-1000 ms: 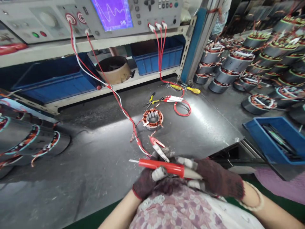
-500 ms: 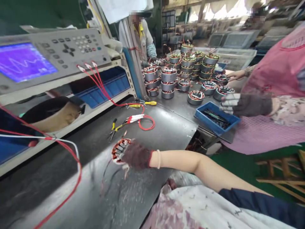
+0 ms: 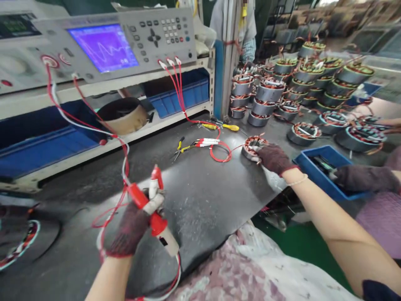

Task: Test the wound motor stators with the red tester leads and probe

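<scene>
My left hand (image 3: 131, 228), in a dark knit glove, is closed around a red and white test probe (image 3: 150, 213) with a red clip above it; red and white leads (image 3: 94, 125) run from it up to the tester (image 3: 103, 46) on the shelf. My right hand (image 3: 272, 158), also gloved, is stretched far right and grips a copper-wound stator (image 3: 252, 146) at the right part of the dark bench (image 3: 194, 196).
Yellow-handled pliers (image 3: 180, 148), screwdrivers (image 3: 230, 127) and a coil of red leads (image 3: 219, 150) lie near the shelf. Stacked stators (image 3: 269, 92) fill the right table. A co-worker's gloved hand (image 3: 363, 179) rests by a blue tray (image 3: 326, 165). Another person (image 3: 244, 29) stands behind.
The right hand has carried the stator from the bench's middle to its right part. The left hand has come back into view holding the probe upright.
</scene>
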Available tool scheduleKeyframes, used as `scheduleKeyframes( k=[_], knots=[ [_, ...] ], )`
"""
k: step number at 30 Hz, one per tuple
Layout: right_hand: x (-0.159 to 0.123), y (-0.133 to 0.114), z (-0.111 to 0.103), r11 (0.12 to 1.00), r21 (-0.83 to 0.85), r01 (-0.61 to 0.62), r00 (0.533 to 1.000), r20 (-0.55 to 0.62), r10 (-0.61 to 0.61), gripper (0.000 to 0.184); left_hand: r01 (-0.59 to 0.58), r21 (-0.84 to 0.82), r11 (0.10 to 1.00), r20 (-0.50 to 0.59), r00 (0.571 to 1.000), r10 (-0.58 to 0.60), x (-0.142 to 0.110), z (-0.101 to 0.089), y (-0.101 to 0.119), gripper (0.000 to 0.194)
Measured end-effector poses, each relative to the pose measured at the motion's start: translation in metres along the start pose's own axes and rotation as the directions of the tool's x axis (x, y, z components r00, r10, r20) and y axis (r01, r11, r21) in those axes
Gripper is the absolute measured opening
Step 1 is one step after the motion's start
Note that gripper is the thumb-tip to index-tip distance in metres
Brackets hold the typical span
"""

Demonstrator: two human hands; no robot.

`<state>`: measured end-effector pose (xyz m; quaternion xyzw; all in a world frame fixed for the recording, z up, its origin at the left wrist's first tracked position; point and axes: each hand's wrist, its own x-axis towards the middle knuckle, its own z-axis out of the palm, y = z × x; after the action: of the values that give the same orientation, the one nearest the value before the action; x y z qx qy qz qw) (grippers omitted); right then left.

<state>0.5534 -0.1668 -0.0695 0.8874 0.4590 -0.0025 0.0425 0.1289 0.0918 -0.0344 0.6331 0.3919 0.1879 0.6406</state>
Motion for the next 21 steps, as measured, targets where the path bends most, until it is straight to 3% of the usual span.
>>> scheduleKeyframes(
  k=[2,3,5,7,9,12,15,17,19,21],
  knots=[
    [0.012,0.001,-0.011,0.999,-0.015,-0.046,0.998,-0.042,0.046,0.047,0.046,0.243,0.969,0.036,0.998,-0.057,0.020,0.005,-0.009,0.047],
    [0.019,-0.006,-0.016,0.999,0.013,-0.035,0.998,-0.059,0.036,0.049,0.041,0.428,0.903,0.042,0.997,-0.065,0.032,0.006,-0.012,0.047],
    [0.039,-0.032,-0.024,0.992,0.115,0.041,0.997,-0.064,-0.034,0.047,0.012,0.797,0.604,0.033,0.997,-0.064,0.058,0.005,-0.015,0.046],
    [0.065,-0.068,-0.025,0.971,0.218,0.096,0.995,-0.038,-0.090,0.045,-0.015,0.961,0.275,0.035,0.997,-0.069,0.081,0.002,-0.014,0.047],
    [0.091,-0.100,-0.021,0.960,0.272,0.069,0.998,-0.010,-0.069,0.052,-0.027,0.991,0.127,0.037,0.996,-0.084,0.099,-0.002,-0.013,0.050],
    [0.114,-0.123,-0.017,0.927,0.372,0.038,0.999,0.005,-0.043,0.049,-0.043,0.990,0.132,0.054,0.995,-0.083,0.114,-0.009,-0.014,0.055],
    [0.119,-0.113,-0.036,0.863,0.500,0.073,0.997,-0.032,-0.066,0.038,-0.047,0.985,0.169,0.062,0.995,-0.084,0.120,-0.021,-0.018,0.061],
    [0.115,-0.093,-0.069,0.812,0.571,0.119,0.993,-0.082,-0.089,0.039,-0.061,0.978,0.202,0.079,0.994,-0.081,0.121,-0.028,-0.021,0.062],
    [0.110,-0.071,-0.119,0.718,0.668,0.197,0.980,-0.146,-0.134,0.038,-0.077,0.969,0.236,0.099,0.992,-0.079,0.122,-0.033,-0.022,0.061],
    [0.106,-0.054,-0.180,0.523,0.797,0.302,0.952,-0.231,-0.199,0.031,-0.080,0.961,0.266,0.105,0.991,-0.082,0.122,-0.035,-0.022,0.059]
  ],
)
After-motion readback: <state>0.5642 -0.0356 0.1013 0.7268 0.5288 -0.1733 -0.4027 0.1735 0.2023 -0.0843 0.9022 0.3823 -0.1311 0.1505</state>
